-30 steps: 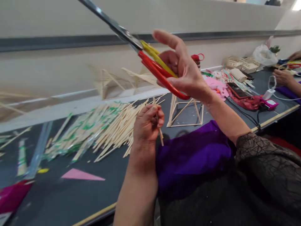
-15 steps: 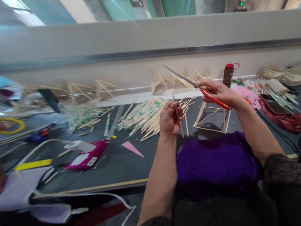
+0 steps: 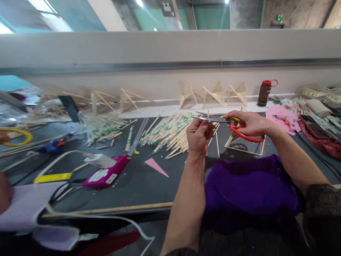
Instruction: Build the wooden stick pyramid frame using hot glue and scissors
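Note:
My left hand point(image 3: 198, 137) is closed on a thin wooden stick point(image 3: 208, 113), whose tip stands up above the fingers. In my right hand point(image 3: 250, 122) is a pair of scissors point(image 3: 247, 138) with red and yellow handles. Its blades are slightly parted and point left, lying across the stick just above my left fingertips. Below the right hand, an open frame of glued sticks point(image 3: 243, 152) stands on the dark table, partly hidden by the hand and scissors. A heap of loose wooden sticks point(image 3: 177, 137), some in green-printed wrappers, lies behind my left hand.
Several stick models point(image 3: 213, 95) line the wall ledge, near a bottle point(image 3: 263, 93). A glue gun point(image 3: 286, 119) rests on pink sheet at right. At left are a magenta power strip point(image 3: 106, 174), a pink paper triangle point(image 3: 156, 167) and another person's hand point(image 3: 3, 136) by a yellow loop.
The scissors have come down and turned from pointing up-left to nearly level, with the blades now at the stick. The view has shifted slightly left and up.

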Tool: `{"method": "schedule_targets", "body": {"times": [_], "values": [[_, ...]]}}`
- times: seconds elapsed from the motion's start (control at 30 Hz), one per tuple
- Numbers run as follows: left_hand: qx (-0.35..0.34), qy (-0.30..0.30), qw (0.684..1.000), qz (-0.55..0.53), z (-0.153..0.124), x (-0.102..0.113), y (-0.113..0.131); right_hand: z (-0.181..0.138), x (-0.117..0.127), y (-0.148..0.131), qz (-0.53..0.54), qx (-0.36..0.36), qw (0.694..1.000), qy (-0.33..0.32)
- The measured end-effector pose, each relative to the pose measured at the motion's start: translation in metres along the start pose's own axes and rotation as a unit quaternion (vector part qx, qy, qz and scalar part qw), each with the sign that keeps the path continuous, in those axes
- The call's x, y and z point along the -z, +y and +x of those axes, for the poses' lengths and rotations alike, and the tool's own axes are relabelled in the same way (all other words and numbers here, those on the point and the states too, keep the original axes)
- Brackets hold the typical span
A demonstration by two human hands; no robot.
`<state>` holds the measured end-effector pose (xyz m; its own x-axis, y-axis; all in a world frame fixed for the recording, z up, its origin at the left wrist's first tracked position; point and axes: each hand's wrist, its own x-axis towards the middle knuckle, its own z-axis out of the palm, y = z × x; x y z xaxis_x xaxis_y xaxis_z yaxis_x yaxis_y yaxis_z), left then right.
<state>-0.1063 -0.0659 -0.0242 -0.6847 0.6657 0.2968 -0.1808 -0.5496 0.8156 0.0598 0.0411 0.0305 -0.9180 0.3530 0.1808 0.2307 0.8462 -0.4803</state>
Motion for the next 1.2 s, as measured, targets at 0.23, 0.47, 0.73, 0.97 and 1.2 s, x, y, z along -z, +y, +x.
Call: {"method": "schedule_targets", "body": {"times": [0.23,0.47,0.73,0.97,1.2], "values": [[-0.018,-0.021,0.999,0.029,-0.004,-0.001,-0.002,-0.004,0.001,-0.010,-0.071,0.007,0.997,0.014],[-0.041,-0.042,0.998,0.026,-0.002,0.002,-0.002,-0.006,-0.004,-0.013,-0.127,0.009,0.992,0.017],[-0.037,-0.039,0.998,0.024,-0.001,0.004,-0.002,-0.004,-0.006,-0.013,-0.087,0.017,0.996,0.004],[-0.027,-0.016,0.999,0.033,-0.001,0.005,-0.001,-0.003,-0.007,-0.018,-0.056,0.019,0.998,-0.004],[-0.044,-0.039,0.997,0.050,-0.002,0.004,0.001,-0.005,-0.011,-0.023,-0.101,0.026,0.994,0.027]]}}
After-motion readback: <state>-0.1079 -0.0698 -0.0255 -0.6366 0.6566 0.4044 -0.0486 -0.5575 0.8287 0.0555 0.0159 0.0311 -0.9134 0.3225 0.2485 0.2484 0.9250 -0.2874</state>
